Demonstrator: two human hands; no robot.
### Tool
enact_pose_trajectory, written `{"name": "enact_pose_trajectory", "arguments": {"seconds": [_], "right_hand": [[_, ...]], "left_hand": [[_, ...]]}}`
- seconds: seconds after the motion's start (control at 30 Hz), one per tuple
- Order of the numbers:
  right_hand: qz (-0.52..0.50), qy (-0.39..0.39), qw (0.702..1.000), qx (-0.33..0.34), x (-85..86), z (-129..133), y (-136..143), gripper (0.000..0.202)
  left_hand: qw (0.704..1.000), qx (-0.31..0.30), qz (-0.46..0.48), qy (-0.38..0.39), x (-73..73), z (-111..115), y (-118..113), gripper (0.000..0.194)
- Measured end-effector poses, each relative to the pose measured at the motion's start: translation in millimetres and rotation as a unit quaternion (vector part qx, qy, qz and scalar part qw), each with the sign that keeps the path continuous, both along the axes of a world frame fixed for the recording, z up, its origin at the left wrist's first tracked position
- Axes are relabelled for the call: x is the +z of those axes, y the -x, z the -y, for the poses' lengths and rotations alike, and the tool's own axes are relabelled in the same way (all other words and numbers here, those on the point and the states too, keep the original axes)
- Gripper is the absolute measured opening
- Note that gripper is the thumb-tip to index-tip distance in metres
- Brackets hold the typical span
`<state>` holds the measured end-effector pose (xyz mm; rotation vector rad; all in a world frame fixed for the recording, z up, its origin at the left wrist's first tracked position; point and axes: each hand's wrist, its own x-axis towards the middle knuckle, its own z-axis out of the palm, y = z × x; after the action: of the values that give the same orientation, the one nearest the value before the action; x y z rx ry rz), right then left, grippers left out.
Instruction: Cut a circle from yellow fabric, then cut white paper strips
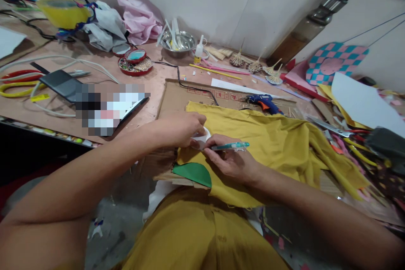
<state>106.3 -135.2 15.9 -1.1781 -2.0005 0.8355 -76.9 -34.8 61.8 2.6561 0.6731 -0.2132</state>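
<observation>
My left hand is closed, with its fingers curled on a small white piece that lies over the yellow cloth. Facing it, my right hand grips a pen with a teal end, which points off to the right. The right thumb and fingertips meet the white piece's lower edge; the pen's writing tip is hidden. Just below my hands, a green half-round piece rests at the near edge of the cardboard, partly beside the cloth.
A blue glue gun lies behind the cloth. On the left are a phone, a dark power bank and yellow-handled scissors. A metal bowl and glue bottle stand at the back. Tools and scraps crowd the right.
</observation>
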Motion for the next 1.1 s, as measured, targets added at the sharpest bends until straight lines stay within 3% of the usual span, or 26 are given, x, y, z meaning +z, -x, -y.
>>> {"name": "enact_pose_trajectory", "arguments": {"seconds": [0.87,1.1], "right_hand": [[0.008,-0.014,0.999,-0.049,7.1,-4,-14,0.011],[0.011,-0.007,1.000,-0.020,4.2,-2,-11,0.011]], "left_hand": [[1.000,0.001,0.017,0.010,0.1,2,1,0.011],[1.000,0.002,-0.003,0.002,3.0,3,-1,0.011]]}}
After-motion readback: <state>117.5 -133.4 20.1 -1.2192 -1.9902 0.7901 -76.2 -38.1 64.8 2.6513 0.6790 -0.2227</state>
